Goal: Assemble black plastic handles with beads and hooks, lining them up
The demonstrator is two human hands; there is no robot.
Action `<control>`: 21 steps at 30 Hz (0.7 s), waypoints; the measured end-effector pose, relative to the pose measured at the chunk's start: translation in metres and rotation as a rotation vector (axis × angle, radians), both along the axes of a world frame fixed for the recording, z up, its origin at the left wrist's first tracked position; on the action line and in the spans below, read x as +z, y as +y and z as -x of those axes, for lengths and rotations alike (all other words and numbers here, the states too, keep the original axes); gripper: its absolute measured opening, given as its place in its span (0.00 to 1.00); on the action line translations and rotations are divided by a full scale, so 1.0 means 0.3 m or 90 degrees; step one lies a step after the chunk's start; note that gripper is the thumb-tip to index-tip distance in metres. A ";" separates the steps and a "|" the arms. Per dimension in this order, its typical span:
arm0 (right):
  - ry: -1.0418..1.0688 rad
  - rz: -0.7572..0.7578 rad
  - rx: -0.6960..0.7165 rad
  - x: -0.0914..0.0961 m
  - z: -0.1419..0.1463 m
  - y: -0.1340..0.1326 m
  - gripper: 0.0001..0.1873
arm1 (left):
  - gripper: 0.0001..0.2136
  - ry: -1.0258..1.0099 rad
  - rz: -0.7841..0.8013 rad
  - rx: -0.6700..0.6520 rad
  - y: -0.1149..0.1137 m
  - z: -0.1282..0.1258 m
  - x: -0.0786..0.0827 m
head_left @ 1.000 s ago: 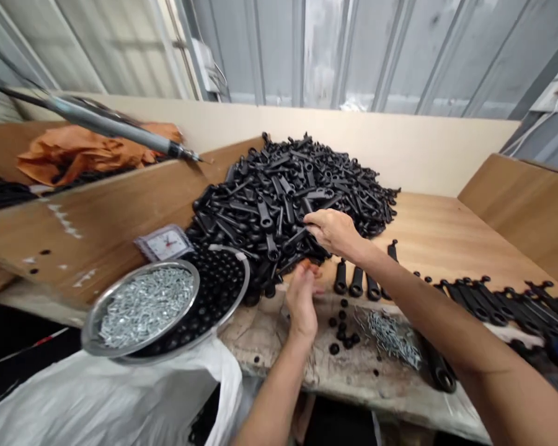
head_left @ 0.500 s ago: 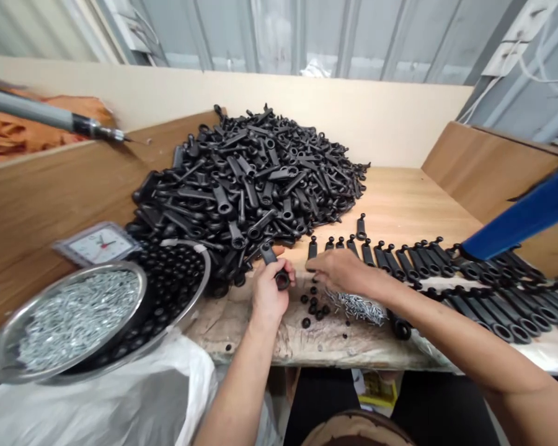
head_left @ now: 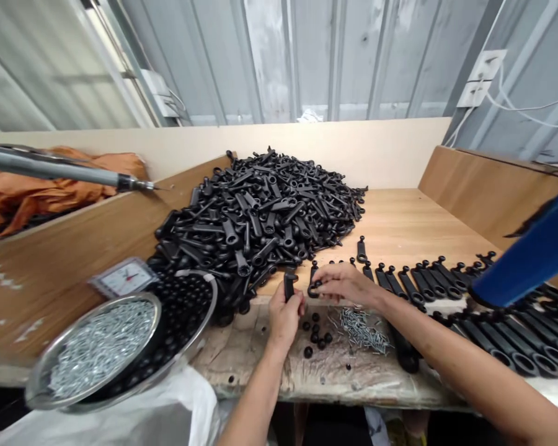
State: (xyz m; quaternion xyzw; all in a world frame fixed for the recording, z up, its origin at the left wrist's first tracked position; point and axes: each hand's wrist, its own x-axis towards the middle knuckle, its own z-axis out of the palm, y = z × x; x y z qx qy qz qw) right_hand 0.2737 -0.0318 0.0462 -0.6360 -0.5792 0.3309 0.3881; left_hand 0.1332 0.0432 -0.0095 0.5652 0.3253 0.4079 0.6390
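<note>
Head view: at far left, a grey tool (head_left: pixel 74 172) points its thin bit rightward past an orange cloth (head_left: pixel 9 201). Below, a metal bowl (head_left: pixel 36 396) of screws (head_left: pixel 105 344) overlaps a wider basin (head_left: pixel 216 298) of black balls (head_left: pixel 181 310), grouped, I'd guess, so both supplies are near the left hand. A square clock (head_left: pixel 124 277) is tilted just behind. Next, a great pile (head_left: pixel 265 210) of black parts covers the middle of the bench (head_left: pixel 395 214). Before it, the left hand (head_left: pixel 284 316) has its fingers closed around one black part (head_left: pixel 289 286), stood on end, seemingly to keep it steady. Just beside, the right hand (head_left: pixel 344 284) curls its fingers at the lower end of a second part (head_left: pixel 313 271); whether they pinch it, I can't tell. Nearer the person are loose balls (head_left: pixel 314 337) and a screw heap (head_left: pixel 363 329). Farther right, parts lie in rows (head_left: pixel 493 344), ring ends toward the person, presumably for easy reach, beneath a blue bar (head_left: pixel 530 248). No brand is legible; the clock's numerals are too small.
</note>
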 end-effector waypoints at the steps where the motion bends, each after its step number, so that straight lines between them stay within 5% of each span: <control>1: 0.133 -0.005 -0.006 0.002 -0.004 -0.006 0.12 | 0.11 0.027 -0.044 0.008 -0.002 -0.001 -0.008; 4: 0.355 -0.017 -0.014 -0.013 0.005 -0.010 0.16 | 0.12 0.082 -0.159 0.016 -0.008 0.003 -0.021; 9: 0.439 -0.037 -0.003 -0.060 0.036 0.018 0.17 | 0.13 0.134 -0.272 0.024 -0.019 0.014 -0.013; 17: 0.399 -0.076 -0.077 -0.081 0.074 0.039 0.14 | 0.14 0.200 -0.316 0.030 -0.026 0.002 -0.019; 21: 0.202 -0.145 -0.171 -0.118 0.098 0.029 0.13 | 0.17 0.278 -0.339 0.059 -0.038 -0.003 -0.035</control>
